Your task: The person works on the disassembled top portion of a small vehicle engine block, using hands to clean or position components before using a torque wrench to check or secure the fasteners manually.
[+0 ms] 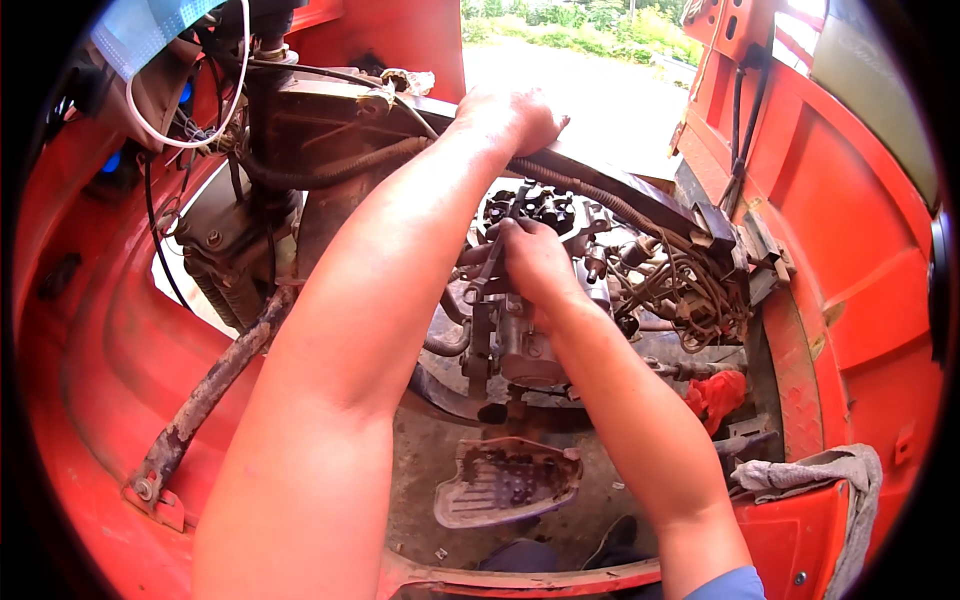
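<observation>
My left arm reaches far forward, and my left hand [508, 118] is closed over the dark metal frame rail [620, 190] that slants across the vehicle. Below it, my right hand [537, 258] is closed around what looks like a wrench [482, 278], whose ring-shaped end sticks out to the left of the fingers. That hand is at the top left side of the grey engine [530, 345]. Just beyond the fingers lies the engine's uncovered top [545, 208], with dark valve parts showing. The wrench's far end is hidden by my hand.
A removed oily pan-shaped cover [508, 483] lies on the floor. Bundled wires [695, 290] hang right of the engine, above a red rag [717, 398]. A grey cloth [850, 480] drapes over the red body edge. A blue face mask [150, 35] hangs at upper left.
</observation>
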{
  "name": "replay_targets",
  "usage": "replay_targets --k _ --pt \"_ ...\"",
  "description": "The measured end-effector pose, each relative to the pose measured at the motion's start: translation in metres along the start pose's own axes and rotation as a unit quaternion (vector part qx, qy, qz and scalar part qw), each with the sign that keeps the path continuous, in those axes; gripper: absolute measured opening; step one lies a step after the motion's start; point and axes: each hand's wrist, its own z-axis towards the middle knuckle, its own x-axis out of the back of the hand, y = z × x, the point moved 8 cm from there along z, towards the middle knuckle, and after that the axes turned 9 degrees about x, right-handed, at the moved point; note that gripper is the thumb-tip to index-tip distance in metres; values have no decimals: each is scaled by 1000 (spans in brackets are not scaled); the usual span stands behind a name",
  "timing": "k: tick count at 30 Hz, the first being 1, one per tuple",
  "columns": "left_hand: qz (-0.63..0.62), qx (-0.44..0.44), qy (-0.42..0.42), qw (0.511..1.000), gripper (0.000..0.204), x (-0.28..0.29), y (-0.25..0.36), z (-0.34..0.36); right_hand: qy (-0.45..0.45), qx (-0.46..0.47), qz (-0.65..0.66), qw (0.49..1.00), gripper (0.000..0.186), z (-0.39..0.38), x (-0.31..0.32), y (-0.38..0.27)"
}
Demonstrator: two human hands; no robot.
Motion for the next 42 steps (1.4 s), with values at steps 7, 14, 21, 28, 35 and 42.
replay_targets --k 7,14,21,28,35,42 --pt "-16 12 0 1000 50 7 0 -7 -37 -56 -207 976 20 4 77 -34" --pt "-14 3 -10 1000 50 5 4 -3 -78 -120 -334 932 19 24 91 -46" --pt "-13 1 6 1000 50 0 -4 -7 66 -106 -153 980 17 -9 61 -15" --pt "-2 15 2 1000 51 0 -5 -3 63 -49 -24 997 19 -2 45 16" --pt "-14 6 -16 1000 52 4 4 -2 19 -152 -141 978 24 18 92 -20" --pt "-13 0 -13 1000 50 -3 -4 -3 78 -100 -83 988 21 2 49 -3"
